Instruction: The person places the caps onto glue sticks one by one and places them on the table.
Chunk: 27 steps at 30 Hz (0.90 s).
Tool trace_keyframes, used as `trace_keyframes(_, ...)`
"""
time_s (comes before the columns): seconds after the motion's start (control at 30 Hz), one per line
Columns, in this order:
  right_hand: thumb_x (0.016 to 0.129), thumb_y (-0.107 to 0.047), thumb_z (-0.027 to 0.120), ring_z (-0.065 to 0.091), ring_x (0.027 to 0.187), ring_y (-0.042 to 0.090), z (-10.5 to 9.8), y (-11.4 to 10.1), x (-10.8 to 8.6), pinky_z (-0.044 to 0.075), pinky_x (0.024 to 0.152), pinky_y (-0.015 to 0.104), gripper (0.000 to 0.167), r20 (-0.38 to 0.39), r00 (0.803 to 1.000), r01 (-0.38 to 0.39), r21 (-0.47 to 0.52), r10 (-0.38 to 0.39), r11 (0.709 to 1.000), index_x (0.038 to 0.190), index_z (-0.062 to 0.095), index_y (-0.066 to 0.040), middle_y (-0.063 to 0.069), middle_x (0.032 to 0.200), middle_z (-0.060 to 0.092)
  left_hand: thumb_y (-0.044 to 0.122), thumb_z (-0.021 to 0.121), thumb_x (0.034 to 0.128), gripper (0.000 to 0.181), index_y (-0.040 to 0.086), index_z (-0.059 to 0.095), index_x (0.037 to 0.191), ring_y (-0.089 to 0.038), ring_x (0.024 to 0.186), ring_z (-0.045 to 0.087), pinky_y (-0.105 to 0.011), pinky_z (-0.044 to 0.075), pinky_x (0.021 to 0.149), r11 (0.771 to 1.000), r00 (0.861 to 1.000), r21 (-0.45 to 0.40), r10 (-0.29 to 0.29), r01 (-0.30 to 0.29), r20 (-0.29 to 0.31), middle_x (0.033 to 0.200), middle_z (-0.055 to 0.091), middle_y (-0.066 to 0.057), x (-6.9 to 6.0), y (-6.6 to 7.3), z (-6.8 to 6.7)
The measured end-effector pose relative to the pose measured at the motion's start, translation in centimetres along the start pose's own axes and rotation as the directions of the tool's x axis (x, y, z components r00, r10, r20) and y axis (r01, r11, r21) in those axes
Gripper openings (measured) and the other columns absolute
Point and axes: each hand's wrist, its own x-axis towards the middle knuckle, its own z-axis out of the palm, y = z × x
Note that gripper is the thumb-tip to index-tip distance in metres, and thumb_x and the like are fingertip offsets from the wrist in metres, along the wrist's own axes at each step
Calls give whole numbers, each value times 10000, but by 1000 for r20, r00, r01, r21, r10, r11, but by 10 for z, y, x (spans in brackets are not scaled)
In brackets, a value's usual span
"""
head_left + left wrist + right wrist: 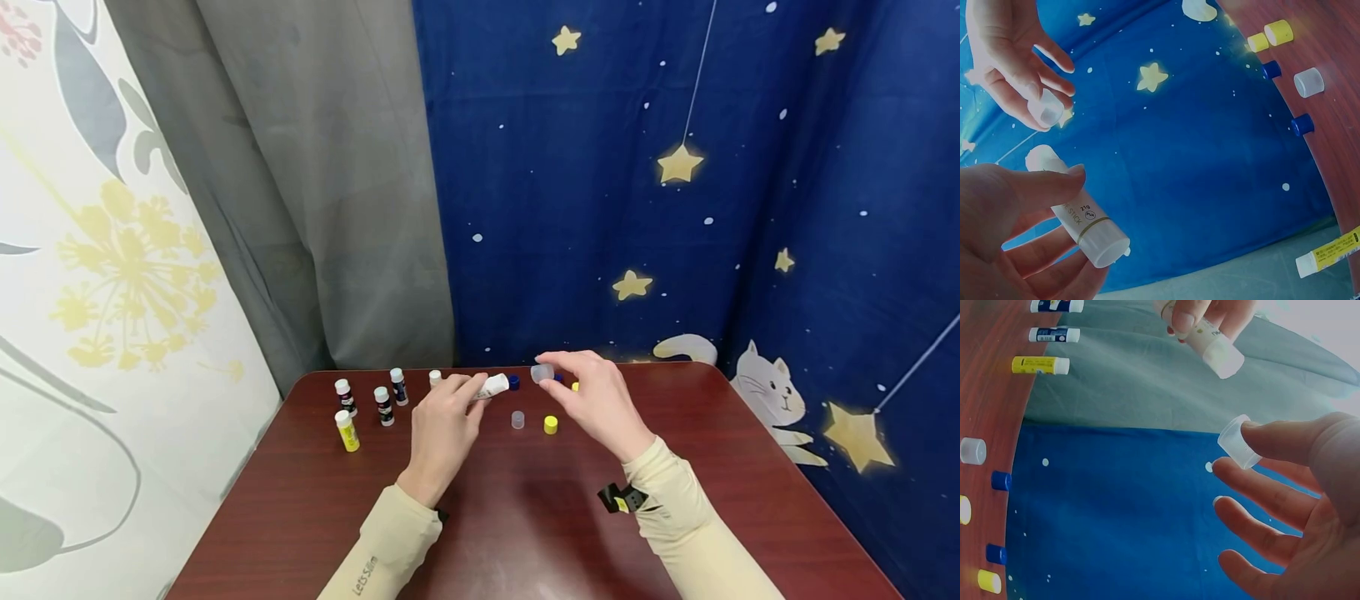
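My left hand (pixel 444 423) grips a white glue stick (pixel 1079 212) between thumb and fingers, held tilted above the table. In the left wrist view its label reads "STICK" and "21g". Across from it, my right hand (pixel 600 404) pinches a translucent cap (pixel 1235 445) between thumb and index finger, the other fingers spread loosely. A gap separates the cap from the glue stick. Below the hands, a translucent cap (pixel 517 420) and a yellow cap (pixel 551 425) sit on the table, with a blue cap (pixel 513 382) farther back.
At the left of the brown table (pixel 300 517) stand several glue sticks, among them a yellow one (pixel 347 432) and a dark-labelled one (pixel 383 406). Another blue cap (pixel 996 554) and a small yellow cap (pixel 989 581) lie near the far edge. Curtains (pixel 570 208) hang behind.
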Motion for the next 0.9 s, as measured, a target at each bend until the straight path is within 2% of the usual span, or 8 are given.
trace_keyframes(0.3,884,-250,804,553,801,136,5,-7,-1,504,652,312,313,33,999,-12,29,11,1000,1189,743,-279,-92,1114,710,141,879,789,393,166,761,1163,-169,869,666,-351,581,715,1000,1000,13,7,-7,5,1011,706,-13,0,3,1)
trace_keyframes(0.53,883,-243,803,558,855,107,6,-11,0,513,690,321,310,29,1000,9,43,-10,999,1183,742,-286,-106,1075,709,137,872,798,383,163,761,1164,-166,867,664,-346,581,703,1000,1000,13,19,-19,-4,1002,703,-14,0,5,-1)
trace_keyframes(0.9,879,-243,809,625,999,112,13,-13,-2,554,803,347,322,59,998,9,76,-14,997,1193,744,-273,-120,1145,704,138,881,785,385,159,766,1152,-168,841,666,-351,581,655,999,999,23,41,-41,-17,983,699,-12,-4,6,1)
